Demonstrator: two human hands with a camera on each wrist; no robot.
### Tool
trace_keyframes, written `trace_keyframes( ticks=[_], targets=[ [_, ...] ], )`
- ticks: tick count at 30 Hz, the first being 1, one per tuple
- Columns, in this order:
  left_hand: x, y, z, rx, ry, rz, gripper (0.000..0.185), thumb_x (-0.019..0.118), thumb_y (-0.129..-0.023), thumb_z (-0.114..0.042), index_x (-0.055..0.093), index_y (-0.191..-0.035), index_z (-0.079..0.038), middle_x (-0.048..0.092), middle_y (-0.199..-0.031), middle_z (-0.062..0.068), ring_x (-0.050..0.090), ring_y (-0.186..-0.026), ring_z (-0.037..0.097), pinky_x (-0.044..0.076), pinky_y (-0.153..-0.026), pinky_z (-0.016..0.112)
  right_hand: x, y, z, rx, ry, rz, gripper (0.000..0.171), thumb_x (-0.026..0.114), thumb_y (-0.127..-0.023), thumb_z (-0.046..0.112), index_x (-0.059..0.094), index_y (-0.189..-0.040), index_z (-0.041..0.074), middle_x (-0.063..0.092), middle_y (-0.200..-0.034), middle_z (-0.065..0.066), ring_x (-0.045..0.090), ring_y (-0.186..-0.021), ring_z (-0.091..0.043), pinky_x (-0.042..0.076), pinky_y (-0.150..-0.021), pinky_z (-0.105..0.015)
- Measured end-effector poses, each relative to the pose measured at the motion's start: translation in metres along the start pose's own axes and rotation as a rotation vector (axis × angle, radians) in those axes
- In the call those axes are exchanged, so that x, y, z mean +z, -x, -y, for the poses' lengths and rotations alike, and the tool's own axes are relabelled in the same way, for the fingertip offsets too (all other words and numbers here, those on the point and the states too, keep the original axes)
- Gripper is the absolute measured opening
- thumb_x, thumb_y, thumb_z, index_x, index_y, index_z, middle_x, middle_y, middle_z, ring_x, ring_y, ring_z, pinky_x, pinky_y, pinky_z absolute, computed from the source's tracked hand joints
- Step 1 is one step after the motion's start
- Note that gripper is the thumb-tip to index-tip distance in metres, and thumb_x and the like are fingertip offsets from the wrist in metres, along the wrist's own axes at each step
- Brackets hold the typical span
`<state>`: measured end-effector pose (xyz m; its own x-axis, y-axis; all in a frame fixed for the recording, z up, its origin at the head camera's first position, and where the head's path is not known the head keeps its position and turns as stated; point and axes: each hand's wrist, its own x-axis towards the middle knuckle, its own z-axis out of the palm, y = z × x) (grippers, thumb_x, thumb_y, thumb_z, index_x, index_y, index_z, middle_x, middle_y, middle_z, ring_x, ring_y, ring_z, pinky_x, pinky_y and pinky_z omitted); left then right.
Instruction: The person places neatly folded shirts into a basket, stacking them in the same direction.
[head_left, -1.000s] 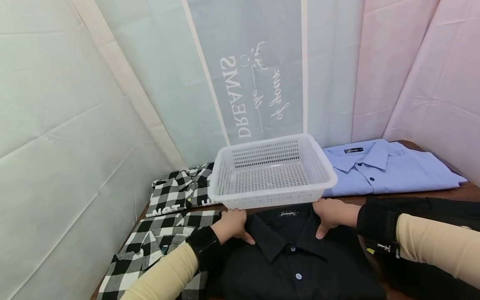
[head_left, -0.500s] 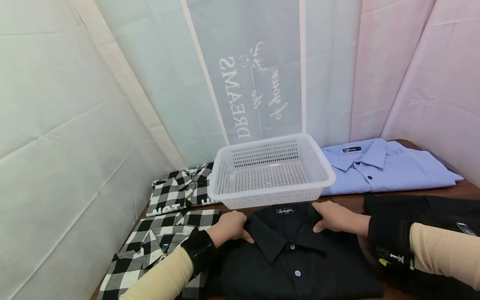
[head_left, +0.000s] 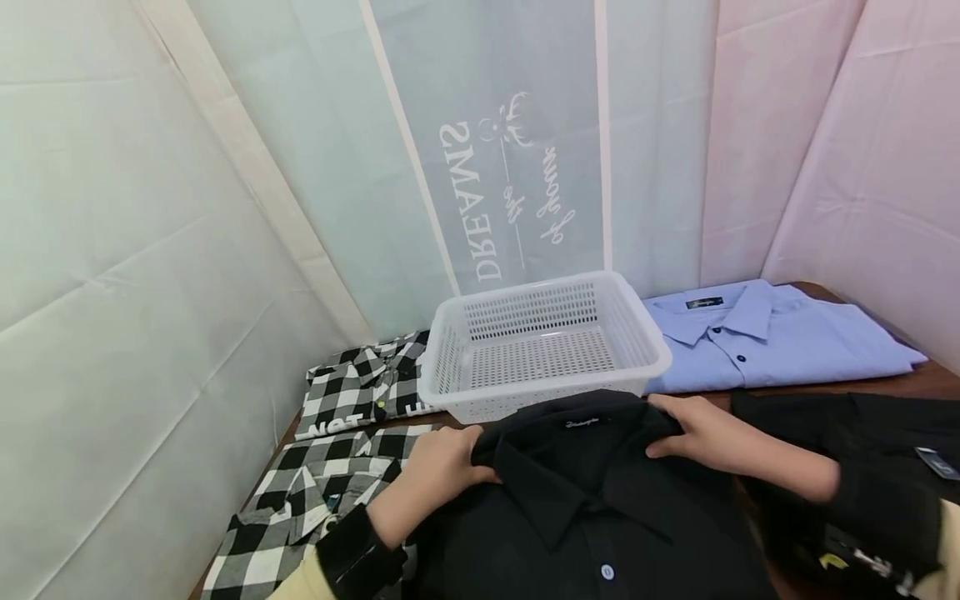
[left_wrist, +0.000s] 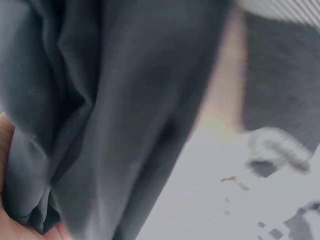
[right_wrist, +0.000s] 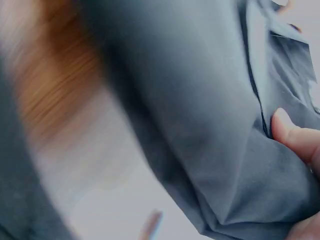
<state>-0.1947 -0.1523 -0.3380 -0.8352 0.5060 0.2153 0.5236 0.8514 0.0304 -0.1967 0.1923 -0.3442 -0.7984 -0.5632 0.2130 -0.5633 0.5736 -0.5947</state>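
Note:
A folded black button-up shirt with a collar and pale buttons lies in front of the basket, its collar end raised. My left hand grips its left shoulder, thumb on top. At the opposite shoulder my right hand pinches the cloth, thumb toward the collar. In the left wrist view the black cloth hangs in folds, with part of the hand at the lower left. The right wrist view shows the thumb pressed on the shirt's fabric.
Behind the shirt stands a white perforated plastic basket with nothing in it. Two black-and-white checked shirts lie folded to the left. A folded light blue shirt is at the back right, and another black garment lies at the right.
Both hands have taken hold of the black shirt's shoulders and lifted its collar end upward, so it now overlaps the basket's front edge. The basket and other shirts stay put.

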Motion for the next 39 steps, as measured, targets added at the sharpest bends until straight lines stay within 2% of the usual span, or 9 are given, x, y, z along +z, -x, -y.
trace_keyframes(
  ticks=[5, 10, 14, 17, 20, 23, 27, 33, 39],
  targets=[
    [-0.038, 0.013, -0.016, 0.069, -0.091, -0.288, 0.044, 0.08, -0.058, -0.043, 0.047, -0.069, -0.015, 0.047, -0.051, -0.005, 0.05, -0.045, 0.013, 0.031, -0.04, 0.026, -0.028, 0.016, 0.026, -0.054, -0.026, -0.097, 0.021, 0.069, -0.08, 0.022, 0.055, -0.095, 0.018, 0.057, -0.082, 0.009, 0.046, -0.068, 0.001, 0.038, -0.054, -0.022],
    [-0.077, 0.004, -0.019, 0.094, -0.047, -0.476, 0.044, 0.083, -0.057, -0.032, 0.044, -0.064, -0.013, 0.042, -0.049, -0.004, 0.044, -0.042, 0.014, 0.031, -0.039, 0.027, -0.059, 0.012, 0.051, -0.159, 0.089, -0.305, 0.032, 0.076, -0.07, 0.002, 0.055, -0.084, 0.022, 0.05, -0.072, 0.014, 0.044, -0.065, -0.001, 0.036, -0.054, -0.019],
    [-0.108, -0.026, -0.01, -0.036, 0.115, -0.482, 0.036, 0.082, -0.061, -0.028, 0.051, -0.067, -0.011, 0.05, -0.056, -0.001, 0.045, -0.049, 0.018, 0.035, -0.045, 0.029, -0.087, -0.006, 0.069, -0.154, 0.2, -0.545, 0.033, 0.078, -0.064, -0.002, 0.06, -0.084, 0.018, 0.052, -0.07, 0.013, 0.041, -0.06, -0.002, 0.033, -0.054, -0.017],
    [-0.127, -0.063, 0.006, -0.169, 0.285, -0.424, 0.033, 0.08, -0.066, -0.028, 0.054, -0.072, -0.009, 0.053, -0.066, 0.002, 0.047, -0.06, 0.02, 0.036, -0.054, 0.029, -0.109, -0.033, 0.079, -0.019, 0.18, -0.675, 0.026, 0.08, -0.067, 0.009, 0.063, -0.087, 0.012, 0.052, -0.069, 0.013, 0.039, -0.059, -0.005, 0.031, -0.054, -0.018],
    [-0.137, -0.102, 0.028, -0.262, 0.374, -0.356, 0.036, 0.078, -0.07, -0.031, 0.049, -0.073, -0.008, 0.047, -0.071, 0.003, 0.045, -0.067, 0.021, 0.034, -0.06, 0.028, -0.127, -0.068, 0.08, 0.113, 0.113, -0.716, 0.028, 0.077, -0.073, 0.019, 0.064, -0.095, 0.007, 0.057, -0.078, 0.005, 0.042, -0.066, -0.01, 0.032, -0.058, -0.022],
    [-0.134, -0.134, 0.049, -0.313, 0.336, -0.319, 0.044, 0.076, -0.073, -0.038, 0.042, -0.072, -0.01, 0.039, -0.07, 0.003, 0.043, -0.069, 0.023, 0.032, -0.061, 0.028, -0.134, -0.105, 0.066, 0.158, 0.067, -0.692, 0.03, 0.074, -0.077, 0.019, 0.062, -0.097, 0.001, 0.059, -0.088, -0.009, 0.047, -0.071, -0.014, 0.035, -0.06, -0.025],
    [-0.11, -0.159, 0.07, -0.388, 0.359, -0.358, 0.039, 0.075, -0.074, -0.037, 0.048, -0.075, -0.009, 0.047, -0.074, 0.005, 0.047, -0.072, 0.023, 0.036, -0.062, 0.029, -0.13, -0.145, 0.037, 0.233, 0.017, -0.621, 0.029, 0.07, -0.08, 0.017, 0.059, -0.099, -0.001, 0.059, -0.098, -0.02, 0.053, -0.083, -0.025, 0.038, -0.067, -0.03],
    [-0.066, -0.165, 0.082, -0.586, 0.58, -0.404, 0.044, 0.076, -0.075, -0.028, 0.035, -0.069, -0.013, 0.028, -0.07, 0.0, 0.037, -0.068, 0.02, 0.031, -0.061, 0.028, -0.111, -0.169, 0.004, 0.331, -0.005, -0.469, 0.026, 0.068, -0.082, 0.017, 0.057, -0.095, -0.002, 0.055, -0.095, -0.019, 0.05, -0.082, -0.029, 0.037, -0.066, -0.033],
    [-0.038, -0.163, 0.086, -0.653, 0.585, -0.389, 0.04, 0.075, -0.077, -0.019, 0.036, -0.072, -0.012, 0.03, -0.073, 0.003, 0.037, -0.071, 0.022, 0.03, -0.065, 0.031, -0.097, -0.185, -0.013, 0.378, -0.016, -0.285, 0.022, 0.067, -0.083, 0.015, 0.058, -0.086, -0.005, 0.053, -0.079, -0.013, 0.048, -0.076, -0.028, 0.038, -0.064, -0.03]
  ],
)
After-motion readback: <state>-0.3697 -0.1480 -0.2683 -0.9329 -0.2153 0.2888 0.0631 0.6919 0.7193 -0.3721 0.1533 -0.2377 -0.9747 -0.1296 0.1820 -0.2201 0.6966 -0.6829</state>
